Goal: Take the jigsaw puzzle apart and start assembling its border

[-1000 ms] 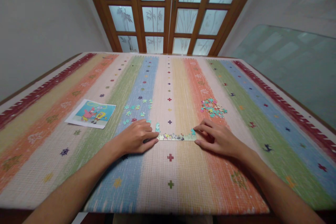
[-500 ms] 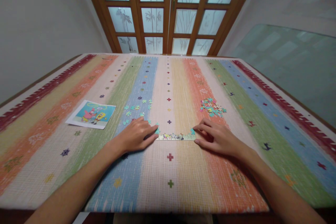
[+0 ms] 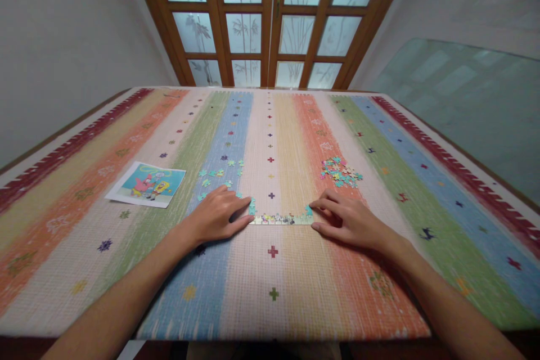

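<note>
A partly joined jigsaw puzzle lies on the striped tablecloth in front of me: a narrow straight row with teal pieces rising at both ends. My left hand rests at its left end, index fingertip by the upright teal pieces and thumb at the bottom corner, with a gap between them. At the opposite end, my right hand has its index fingertip against a teal piece and its thumb near the lower corner. These fingers are apart too; the other fingers curl inward.
Loose teal puzzle pieces are scattered beyond my left hand. A mixed pile of pieces lies beyond my right hand. A printed cartoon picture lies at the left on the tablecloth. Wooden glazed doors stand behind the table.
My left index finger has shifted slightly left and up, away from the thumb, so more of the left teal pieces shows. My right hand has hardly moved.
</note>
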`<move>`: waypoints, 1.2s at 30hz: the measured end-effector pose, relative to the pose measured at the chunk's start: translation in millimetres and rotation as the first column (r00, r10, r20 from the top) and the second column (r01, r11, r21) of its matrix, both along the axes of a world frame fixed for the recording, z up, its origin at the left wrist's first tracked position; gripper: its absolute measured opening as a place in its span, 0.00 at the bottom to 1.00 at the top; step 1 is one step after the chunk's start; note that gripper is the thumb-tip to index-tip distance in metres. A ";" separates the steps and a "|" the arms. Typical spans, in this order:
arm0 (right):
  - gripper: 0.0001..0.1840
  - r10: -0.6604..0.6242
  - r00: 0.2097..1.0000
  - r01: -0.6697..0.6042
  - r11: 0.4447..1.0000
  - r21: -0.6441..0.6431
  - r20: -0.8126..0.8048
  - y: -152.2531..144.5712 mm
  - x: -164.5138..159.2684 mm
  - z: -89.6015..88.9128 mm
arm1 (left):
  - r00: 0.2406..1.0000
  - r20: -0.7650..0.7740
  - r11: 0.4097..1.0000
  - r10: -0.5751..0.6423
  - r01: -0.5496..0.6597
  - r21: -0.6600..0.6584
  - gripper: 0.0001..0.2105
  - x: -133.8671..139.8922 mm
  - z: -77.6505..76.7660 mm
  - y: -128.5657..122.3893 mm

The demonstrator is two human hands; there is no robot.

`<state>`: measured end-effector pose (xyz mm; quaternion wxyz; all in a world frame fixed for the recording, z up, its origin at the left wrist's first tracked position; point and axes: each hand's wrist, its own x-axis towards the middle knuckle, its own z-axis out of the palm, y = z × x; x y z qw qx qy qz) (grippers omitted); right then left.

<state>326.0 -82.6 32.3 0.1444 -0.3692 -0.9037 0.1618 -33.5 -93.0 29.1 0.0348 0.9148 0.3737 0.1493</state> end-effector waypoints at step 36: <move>0.10 -0.002 0.999 0.001 1.000 -0.007 -0.032 2.2 -0.3 -3.9 | 0.977 0.108 0.979 0.186 -0.175 -0.102 0.12 -67.7 21.7 26.9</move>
